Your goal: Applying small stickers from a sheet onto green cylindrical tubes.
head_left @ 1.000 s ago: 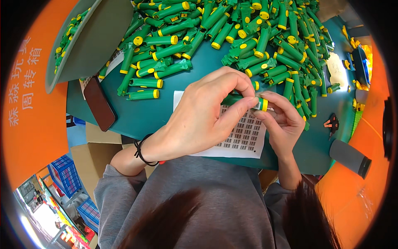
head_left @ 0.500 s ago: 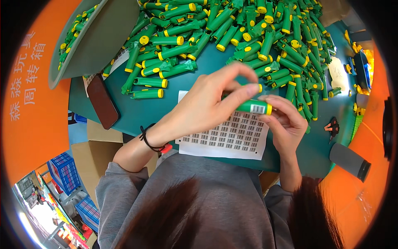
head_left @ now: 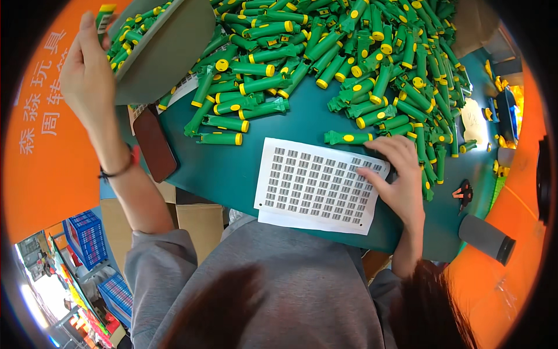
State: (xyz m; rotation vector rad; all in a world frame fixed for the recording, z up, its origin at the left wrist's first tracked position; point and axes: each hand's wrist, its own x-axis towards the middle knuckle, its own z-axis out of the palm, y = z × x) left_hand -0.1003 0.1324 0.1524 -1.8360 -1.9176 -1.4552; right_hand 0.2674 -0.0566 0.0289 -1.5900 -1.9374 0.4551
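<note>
My left hand (head_left: 87, 78) is raised beside the grey-green tub (head_left: 165, 55) at the upper left. A green plastic tube (head_left: 104, 21) with a yellow end and a barcode label is in its grip, partly hidden by the fingers. Over the right edge of a white sheet of barcode stickers (head_left: 314, 183), my right hand (head_left: 401, 177) is open, thumb and fingers apart and nothing between them. Its fingertips are close to a single green tube with a yellow oval (head_left: 347, 138) lying just beyond the sheet.
A large heap of green tubes (head_left: 325, 49) covers the far table, and more fill the tub. A dark phone (head_left: 154, 144) lies left of the sheet. At the right are a grey cylinder (head_left: 486, 237) and a small black-and-orange tool (head_left: 463, 195). Cardboard boxes (head_left: 136, 224) stand below the table edge.
My left hand has swung from above the sheet to the tub at upper left, carrying the labelled tube. My right hand has let go of that tube and opened over the sheet.
</note>
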